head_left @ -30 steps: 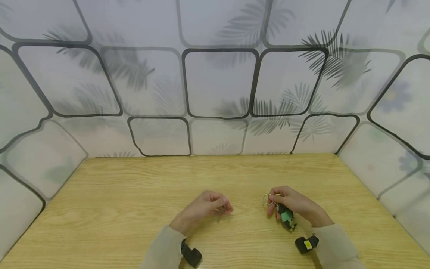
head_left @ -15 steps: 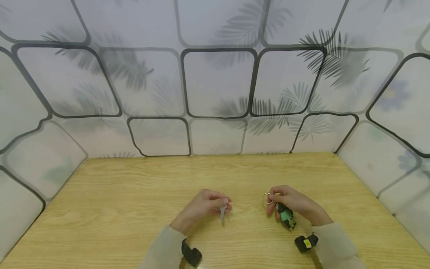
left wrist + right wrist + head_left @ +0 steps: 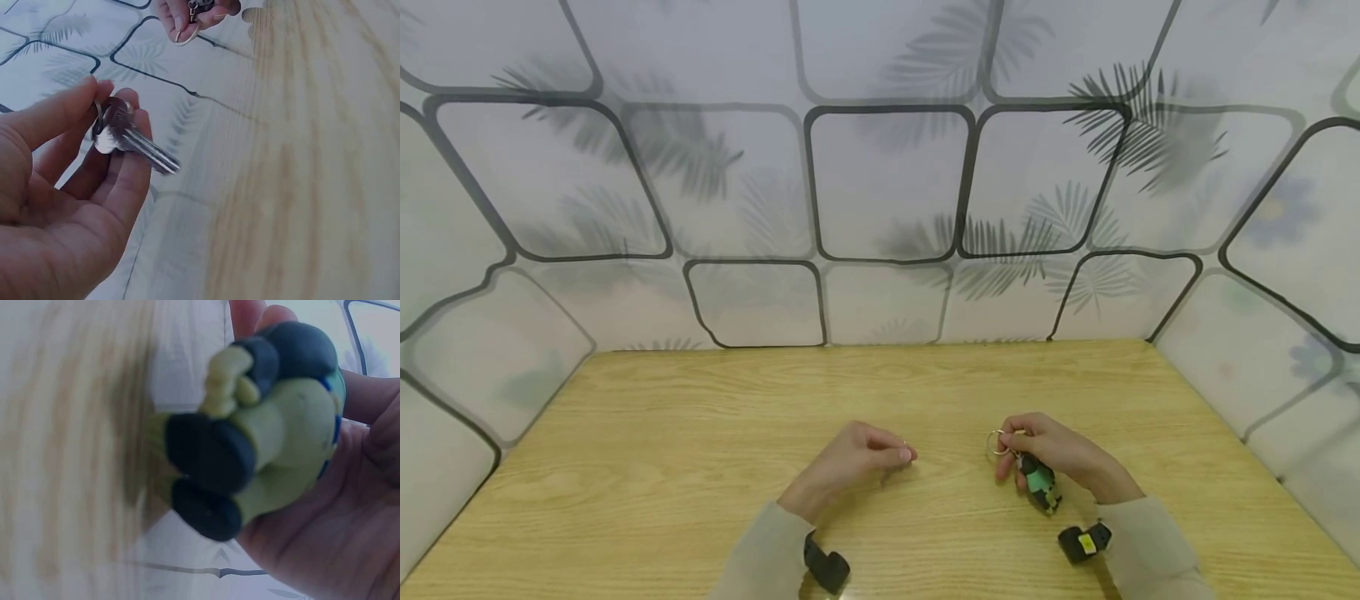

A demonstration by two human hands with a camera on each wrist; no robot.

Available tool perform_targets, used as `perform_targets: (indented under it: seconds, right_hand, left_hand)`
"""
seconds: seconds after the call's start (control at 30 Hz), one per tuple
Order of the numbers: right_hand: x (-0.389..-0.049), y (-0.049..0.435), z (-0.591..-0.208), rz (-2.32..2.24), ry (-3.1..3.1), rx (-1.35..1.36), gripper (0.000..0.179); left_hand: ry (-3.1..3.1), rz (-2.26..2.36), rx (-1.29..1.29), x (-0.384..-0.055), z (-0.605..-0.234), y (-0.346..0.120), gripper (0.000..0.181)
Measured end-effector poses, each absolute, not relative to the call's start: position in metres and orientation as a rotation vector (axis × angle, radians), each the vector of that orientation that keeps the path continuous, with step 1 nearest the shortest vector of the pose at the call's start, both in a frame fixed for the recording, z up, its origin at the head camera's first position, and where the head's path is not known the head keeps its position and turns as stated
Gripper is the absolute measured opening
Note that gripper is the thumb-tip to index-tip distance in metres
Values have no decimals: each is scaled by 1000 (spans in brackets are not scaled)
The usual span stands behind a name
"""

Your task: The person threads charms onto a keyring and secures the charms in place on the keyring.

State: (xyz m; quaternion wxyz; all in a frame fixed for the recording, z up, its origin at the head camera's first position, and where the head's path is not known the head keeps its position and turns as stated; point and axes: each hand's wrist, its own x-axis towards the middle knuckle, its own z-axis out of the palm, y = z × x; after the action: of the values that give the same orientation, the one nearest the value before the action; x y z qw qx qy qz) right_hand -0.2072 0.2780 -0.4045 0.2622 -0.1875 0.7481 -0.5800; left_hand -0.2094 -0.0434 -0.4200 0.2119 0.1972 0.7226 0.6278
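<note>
My left hand, left of the table's middle, pinches a small metal ring between thumb and fingertips. A silver key hangs on that ring and lies against the curled fingers in the left wrist view; the head view mostly hides it. My right hand holds a keychain, its large split ring sticking out at the fingertips. From its chain hangs a green and black figurine. In the right wrist view the figurine shows yellow-green limbs and dark feet, lying along the palm. The two hands are apart.
Both hands are above a light wood-grain table. Patterned fabric walls with leaf prints and dark outlines enclose its back and sides. Black wrist cameras are strapped at both sleeves.
Half a second ago the key hung down in sight below the left fingers; now it has turned back and is mostly hidden behind them. The right hand and the figurine stay put.
</note>
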Motion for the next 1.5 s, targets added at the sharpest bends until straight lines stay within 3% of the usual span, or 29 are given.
perform_targets:
  seconds: [0.33,0.7,1.5]
  right_hand:
    - [-207,279,-405,-1575,2014,-508,26]
    - [-207,278,-404,-1553,2050,-503,26]
    - [-208,278,-404,-1568,2026,-523,26]
  left_hand:
    - [1794,1798,593,-211,-422,-45,32]
    - [2014,1685,596,-207,-416,-41,22]
    - [1746,1803,414,-207,-421,-42,27]
